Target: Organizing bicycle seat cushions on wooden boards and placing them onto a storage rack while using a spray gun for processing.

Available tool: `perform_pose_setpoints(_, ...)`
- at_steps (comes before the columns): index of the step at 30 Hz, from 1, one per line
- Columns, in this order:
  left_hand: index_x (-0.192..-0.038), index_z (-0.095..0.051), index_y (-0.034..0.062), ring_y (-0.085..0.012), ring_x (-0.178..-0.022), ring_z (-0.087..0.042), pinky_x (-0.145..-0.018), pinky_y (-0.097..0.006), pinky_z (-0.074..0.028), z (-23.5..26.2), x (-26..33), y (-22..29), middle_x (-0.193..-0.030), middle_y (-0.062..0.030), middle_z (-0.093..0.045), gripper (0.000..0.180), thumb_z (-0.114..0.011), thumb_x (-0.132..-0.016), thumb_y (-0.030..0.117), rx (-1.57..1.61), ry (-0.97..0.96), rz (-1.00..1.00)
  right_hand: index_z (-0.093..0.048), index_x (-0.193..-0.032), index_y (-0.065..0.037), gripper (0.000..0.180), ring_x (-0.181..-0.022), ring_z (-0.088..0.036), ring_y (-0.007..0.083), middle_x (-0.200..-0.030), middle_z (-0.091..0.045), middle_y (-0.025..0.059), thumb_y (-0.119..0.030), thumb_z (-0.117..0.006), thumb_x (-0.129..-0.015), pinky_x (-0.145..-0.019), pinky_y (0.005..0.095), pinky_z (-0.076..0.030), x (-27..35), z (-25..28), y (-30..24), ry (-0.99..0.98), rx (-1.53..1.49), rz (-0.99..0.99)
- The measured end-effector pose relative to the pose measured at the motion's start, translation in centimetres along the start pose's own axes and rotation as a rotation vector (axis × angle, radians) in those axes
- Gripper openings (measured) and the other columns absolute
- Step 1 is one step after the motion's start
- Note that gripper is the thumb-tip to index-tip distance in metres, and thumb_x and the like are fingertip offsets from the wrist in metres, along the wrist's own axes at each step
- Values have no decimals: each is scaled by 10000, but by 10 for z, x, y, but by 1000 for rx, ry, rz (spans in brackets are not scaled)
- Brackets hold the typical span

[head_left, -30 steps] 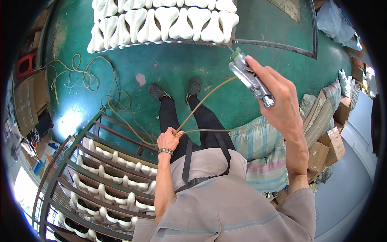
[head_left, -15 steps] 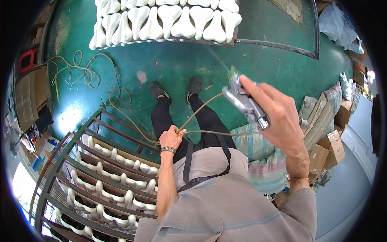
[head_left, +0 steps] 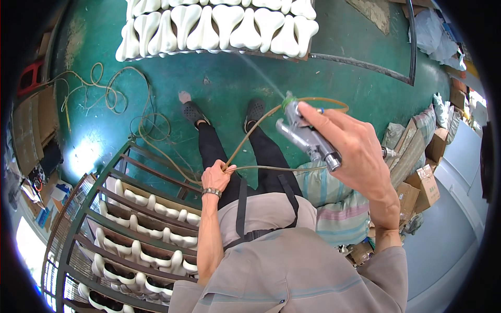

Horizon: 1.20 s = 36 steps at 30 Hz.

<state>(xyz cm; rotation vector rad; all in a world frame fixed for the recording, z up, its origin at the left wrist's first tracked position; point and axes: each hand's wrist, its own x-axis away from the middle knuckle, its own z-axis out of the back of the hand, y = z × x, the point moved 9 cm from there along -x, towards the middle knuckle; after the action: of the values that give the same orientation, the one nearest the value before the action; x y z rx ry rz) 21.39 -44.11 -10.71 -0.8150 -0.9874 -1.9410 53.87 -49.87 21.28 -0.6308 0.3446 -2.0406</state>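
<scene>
My right hand [head_left: 360,151] is wrapped round a silver spray gun [head_left: 308,136] with a green ring at its nozzle. A thin pale mist streams from the nozzle up and left, toward white glossy bone-shaped pieces [head_left: 227,26] standing in rows on a board at the far side. My left hand [head_left: 216,176] is closed on a thin yellowish hose [head_left: 245,140] at thigh height. From that hand one stretch of hose rises to the gun and another runs right, behind my right hand. The fingers beneath the gun are partly hidden.
A metal rack [head_left: 104,190] at my left holds trays of similar white pieces [head_left: 151,203]. Coiled hose [head_left: 112,94] lies on the green floor. Striped sacks [head_left: 339,214] and cardboard boxes [head_left: 420,188] are stacked at my right. A dark metal frame [head_left: 360,63] lies beyond.
The spray gun has shifted slightly left and down, and its mist shows more clearly. A loop of hose now shows beyond the gun. My left foot has moved a little left.
</scene>
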Motion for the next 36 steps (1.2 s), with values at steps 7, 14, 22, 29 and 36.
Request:
perform_pose_setpoints(7, -931, -679, 79, -397, -791, -698, -696, -487, -534, 19, -2, -39, -780, -155, -721, 508, -727, -867, 580, -18, -13, 54, -602, -1399, -80, 748, -858, -684, 363, -1036, -700, 159, 113, -699, -683, -733, 420, -544, -41, -4, -23, 98, 24, -23)
perform_pose_setpoints(14, -928, -670, 82, -405, -795, -695, -698, -489, -529, 32, -4, -50, -785, -165, -718, 496, -734, -864, 570, 75, -5, 68, -597, -1397, -57, 753, -851, -681, 366, -1034, -696, 165, 146, -674, -676, -730, 411, -538, -69, -10, -40, -32, 74, -83)
perform_pose_setpoints(22, -927, -673, 85, -407, -797, -697, -689, -497, -533, 61, -11, -75, -794, -161, -724, 498, -741, -857, 573, 69, -26, 88, -609, -1395, -95, 750, -806, -661, 360, -998, -686, 148, 129, -678, -683, -722, 418, -536, -111, -26, -78, 15, 15, 9)
perform_pose_setpoints(29, -941, -672, 77, -398, -801, -699, -696, -480, -538, 103, -23, -106, -787, -159, -722, 510, -743, -855, 575, 43, -37, 48, -604, -1401, -82, 789, -858, -674, 373, -1039, -690, 173, 173, -638, -655, -768, 405, -543, -126, -23, -97, 71, -27, -115)
perform_pose_setpoints(36, -961, -673, 90, -413, -828, -696, -722, -503, -542, 133, -31, -123, -820, -163, -730, 520, -704, -874, 602, -16, -64, -34, -608, -1398, -75, 795, -854, -681, 357, -1037, -702, 172, 162, -643, -640, -752, 403, -548, -103, -20, -128, 80, -18, -104)
